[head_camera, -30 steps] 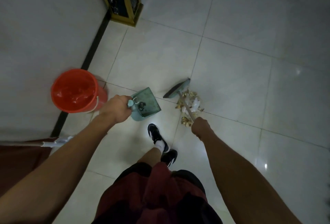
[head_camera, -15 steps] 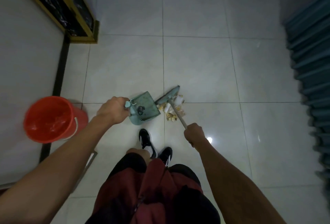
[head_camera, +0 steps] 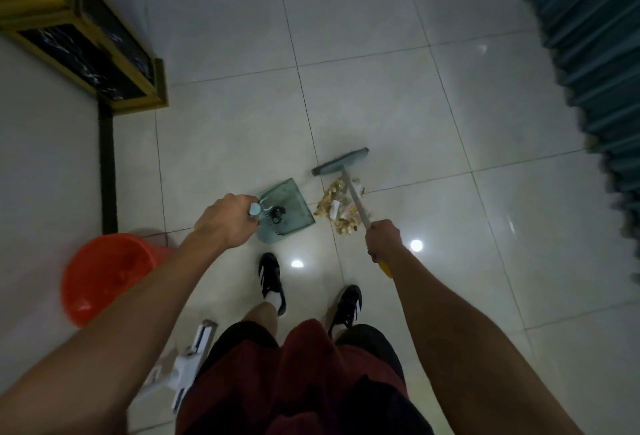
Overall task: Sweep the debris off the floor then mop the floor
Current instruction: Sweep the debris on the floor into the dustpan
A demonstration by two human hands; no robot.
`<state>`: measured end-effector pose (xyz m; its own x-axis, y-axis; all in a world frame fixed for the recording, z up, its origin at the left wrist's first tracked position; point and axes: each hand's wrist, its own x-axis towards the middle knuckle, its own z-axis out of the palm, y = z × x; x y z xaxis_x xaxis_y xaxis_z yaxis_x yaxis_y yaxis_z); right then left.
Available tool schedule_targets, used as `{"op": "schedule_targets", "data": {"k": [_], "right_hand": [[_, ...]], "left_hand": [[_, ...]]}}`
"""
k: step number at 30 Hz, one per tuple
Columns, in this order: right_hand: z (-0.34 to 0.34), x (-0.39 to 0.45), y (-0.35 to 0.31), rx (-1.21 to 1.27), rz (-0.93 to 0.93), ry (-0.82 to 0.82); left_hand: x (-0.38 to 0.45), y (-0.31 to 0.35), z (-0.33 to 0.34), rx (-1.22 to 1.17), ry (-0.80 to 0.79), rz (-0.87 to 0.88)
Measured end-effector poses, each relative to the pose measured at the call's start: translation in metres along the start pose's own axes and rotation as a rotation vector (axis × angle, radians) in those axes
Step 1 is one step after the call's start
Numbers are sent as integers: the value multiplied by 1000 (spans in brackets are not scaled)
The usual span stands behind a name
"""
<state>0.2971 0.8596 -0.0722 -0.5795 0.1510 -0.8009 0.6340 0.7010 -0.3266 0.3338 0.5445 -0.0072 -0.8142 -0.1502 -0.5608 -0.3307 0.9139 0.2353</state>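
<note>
My left hand (head_camera: 225,221) grips the top of the handle of a teal dustpan (head_camera: 289,213), which sits on the white tiled floor with its mouth facing right. A few dark bits lie inside it. My right hand (head_camera: 382,239) grips the broom handle; the teal broom head (head_camera: 341,161) rests on the floor beyond a pile of yellowish debris (head_camera: 337,207). The pile lies just right of the dustpan, between pan and broom.
An orange bucket (head_camera: 104,272) stands at the lower left by the wall. A white mop (head_camera: 188,365) lies beside my left leg. A gold-framed dark cabinet (head_camera: 86,43) is at the upper left, a teal curtain (head_camera: 595,53) at the right. My shoes (head_camera: 272,278) are just behind the dustpan.
The view has turned left to right. The broom head has swung away from the dustpan to the far side of the debris, which now lies spread between them. Both hands keep their holds.
</note>
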Motion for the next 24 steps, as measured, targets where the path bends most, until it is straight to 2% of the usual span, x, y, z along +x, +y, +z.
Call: {"op": "schedule_targets", "data": {"k": [10, 19, 24], "right_hand": [[85, -20, -32, 186, 257, 27], [91, -45, -10, 354, 266, 110], [82, -62, 16, 294, 173, 214]], "left_hand": [[64, -40, -46, 54, -114, 167], [65, -23, -41, 154, -150, 238], [49, -10, -35, 180, -126, 246]]}}
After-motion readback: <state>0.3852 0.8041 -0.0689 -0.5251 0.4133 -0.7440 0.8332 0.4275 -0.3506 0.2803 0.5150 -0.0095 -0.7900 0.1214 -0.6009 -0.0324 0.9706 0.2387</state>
